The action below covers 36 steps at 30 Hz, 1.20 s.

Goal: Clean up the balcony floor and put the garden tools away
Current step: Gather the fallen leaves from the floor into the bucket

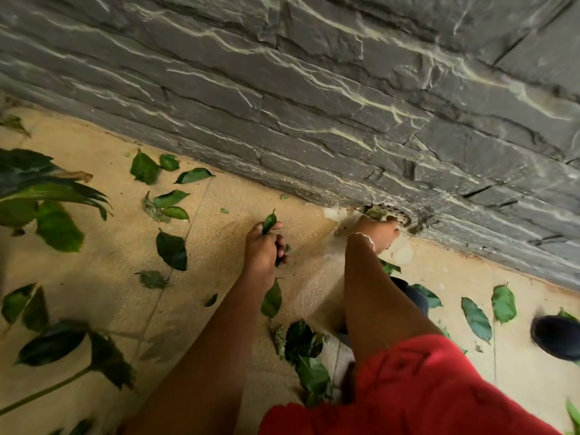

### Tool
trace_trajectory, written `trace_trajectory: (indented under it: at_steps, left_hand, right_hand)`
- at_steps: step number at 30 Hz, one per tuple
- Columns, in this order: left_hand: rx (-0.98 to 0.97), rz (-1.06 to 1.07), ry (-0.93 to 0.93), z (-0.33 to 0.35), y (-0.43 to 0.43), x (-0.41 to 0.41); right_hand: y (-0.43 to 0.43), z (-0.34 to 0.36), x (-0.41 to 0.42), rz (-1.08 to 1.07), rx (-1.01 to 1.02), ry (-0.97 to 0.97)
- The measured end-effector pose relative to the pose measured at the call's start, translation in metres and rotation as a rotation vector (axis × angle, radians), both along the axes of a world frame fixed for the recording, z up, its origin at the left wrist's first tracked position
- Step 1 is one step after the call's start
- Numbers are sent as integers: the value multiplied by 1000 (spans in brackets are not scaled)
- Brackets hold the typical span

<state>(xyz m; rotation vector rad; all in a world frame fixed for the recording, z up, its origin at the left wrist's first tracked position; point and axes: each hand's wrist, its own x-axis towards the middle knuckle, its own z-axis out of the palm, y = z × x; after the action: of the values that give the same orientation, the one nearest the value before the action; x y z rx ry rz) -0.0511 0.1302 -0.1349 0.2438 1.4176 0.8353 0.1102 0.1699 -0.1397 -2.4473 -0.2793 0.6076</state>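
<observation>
Green leaves lie scattered over the beige balcony floor (110,271). My left hand (263,246) grips a small bunch of leaves (269,222), one sticking up above the thumb. My right hand (376,232) reaches to a round floor drain (397,213) at the foot of the wall, fingers curled at a leaf (373,212) lying on the drain. A large leaf (171,250) lies left of my left hand, and another leaf (272,299) sits under my left forearm. No garden tools are in view.
A dark grey stone wall (314,89) runs diagonally along the floor's far edge. A leafy plant (40,189) hangs in at the left. A dark round object (555,337) sits at the right edge. More leaves (503,302) lie right of my red clothing (423,390).
</observation>
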Motion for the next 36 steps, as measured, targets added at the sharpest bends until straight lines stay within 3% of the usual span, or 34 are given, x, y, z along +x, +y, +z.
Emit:
trace_trajectory:
  at_steps: [7,10,13,19,24,26,28,32,36]
  left_hand:
    - [-3,24,-37,-7,-2,-6]
    - [38,20,-57,-7,-2,-7]
    - [87,28,-63,-8,-1,-8]
    - [94,-8,-45,-7,3,-7]
    - [79,-89,14,-7,0,-9]
    - [91,-101,28,-7,0,-10]
    - [87,-130,48,-5,-1,-9]
    - [67,-155,26,-5,-4,-10]
    - [45,-94,-18,-9,-7,-14]
  right_hand:
    - [16,-6,15,4,-194,-37]
    - [12,-4,14,24,-127,-46]
    - [-2,-3,-5,37,83,39]
    - [-42,-20,-67,458,268,106]
    - [-55,-24,-81,928,336,10]
    - [-61,-23,-74,999,303,-17]
    - [-70,-21,-60,862,254,-78]
    - [-81,-21,-24,457,44,-384]
    - [-85,-28,-1,427,-261,-292]
